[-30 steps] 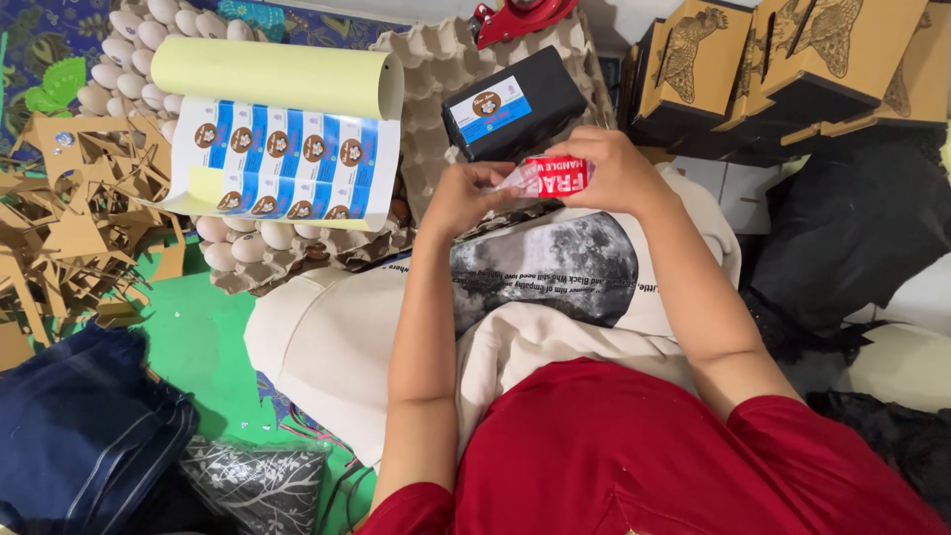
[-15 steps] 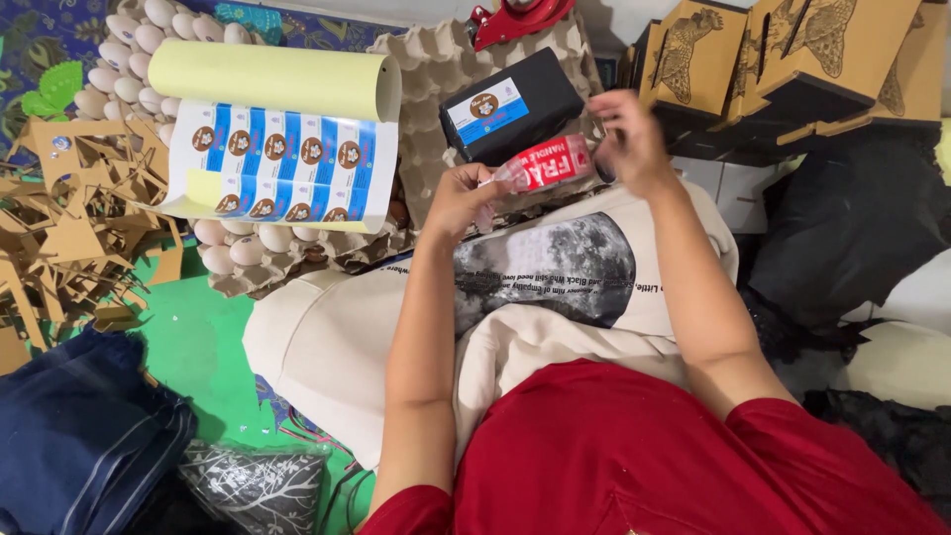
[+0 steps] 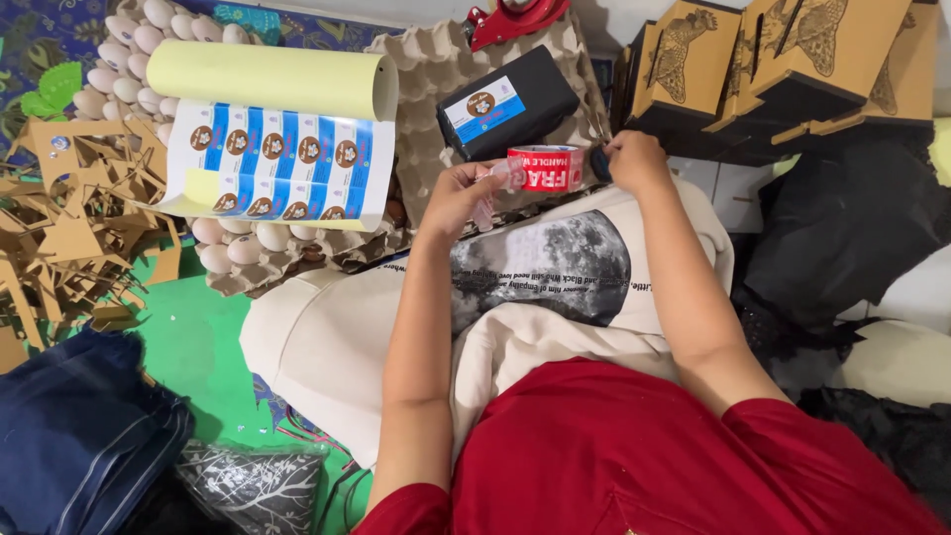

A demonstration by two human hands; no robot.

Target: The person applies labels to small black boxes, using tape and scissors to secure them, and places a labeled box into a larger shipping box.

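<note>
2 hands point(image 3: 461, 198) point(image 3: 634, 159) stretch a red-and-white tape strip point(image 3: 545, 168), fingers of each pinching 1 end.

Black box point(image 3: 507, 115) with a blue-and-white label point(image 3: 483, 107) lay just beyond the hands, on egg trays point(image 3: 466, 59). Red-and-white tape strip point(image 3: 546, 168) stretched between left hand point(image 3: 458, 196) and right hand point(image 3: 634, 160). Label sheet point(image 3: 282, 159), blue, white, yellow-backed, curled left of the left hand. Brown boxes point(image 3: 763, 69) with dark prints stood beyond the right hand.

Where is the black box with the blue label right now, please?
In the head view, the black box lies top centre on the egg tray, just above the red tape stretched between both hands.
</note>
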